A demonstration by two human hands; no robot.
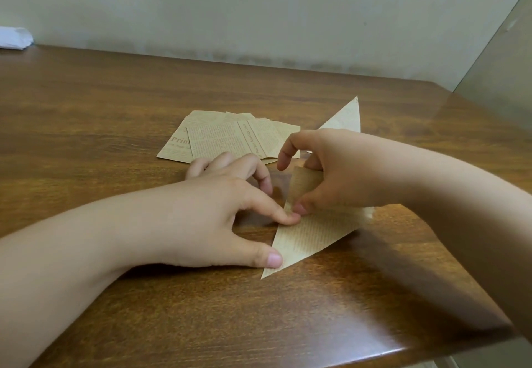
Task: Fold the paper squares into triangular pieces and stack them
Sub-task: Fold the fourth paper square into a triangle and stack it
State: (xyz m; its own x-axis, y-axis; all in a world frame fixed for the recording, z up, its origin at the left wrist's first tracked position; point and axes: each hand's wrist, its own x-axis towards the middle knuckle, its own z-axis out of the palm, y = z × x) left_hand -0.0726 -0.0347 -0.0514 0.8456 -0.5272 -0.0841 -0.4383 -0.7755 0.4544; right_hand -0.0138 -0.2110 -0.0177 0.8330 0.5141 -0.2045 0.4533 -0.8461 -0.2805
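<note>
On the brown wooden table point(115, 102), both hands press a tan printed paper triangle point(311, 238) flat: left hand point(230, 209) by thumb and forefinger, right hand point(331, 171) with curled fingers. Unfolded tan squares point(230, 137) lie behind.

- Folded triangle point(313, 238): tan paper with newspaper print, lying flat near the front, one point toward the viewer
- Unfolded squares point(230, 140): loose overlapping pile of the same paper, behind it
- Second triangle point(347, 118): right of the pile, partly hidden
</note>
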